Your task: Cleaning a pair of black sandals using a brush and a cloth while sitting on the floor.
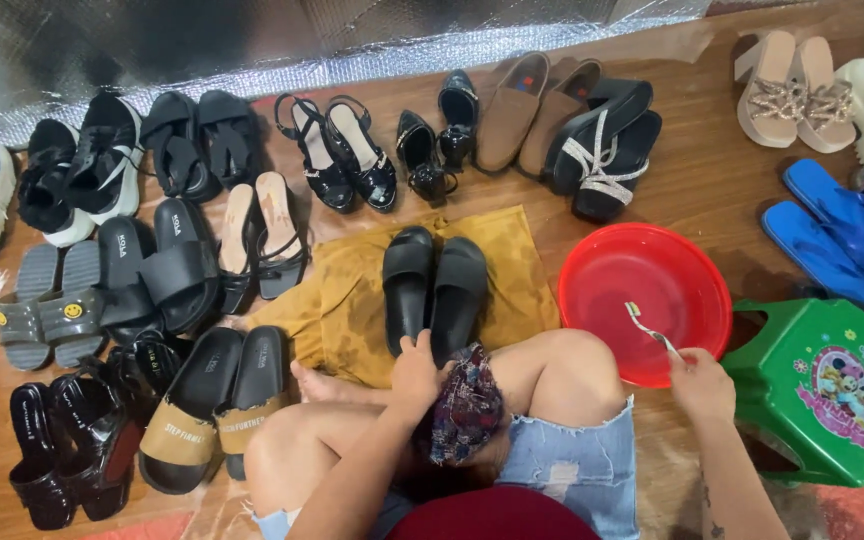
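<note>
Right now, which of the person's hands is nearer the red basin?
The right hand, holding a toothbrush over the red basin. The left hand rests on the black slides.

Frayed light-blue denim shorts, maroon top, bare arms and legs, no sleeves

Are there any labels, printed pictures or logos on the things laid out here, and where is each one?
Green plastic stool, far right: round pink cartoon sticker on its seat.
Grey slides, left: small yellow smiley badges on the straps.
Tan-strapped slides, bottom left: dark lettering across the straps.
Black slides, left of centre: small white lettering on the insoles.
</note>
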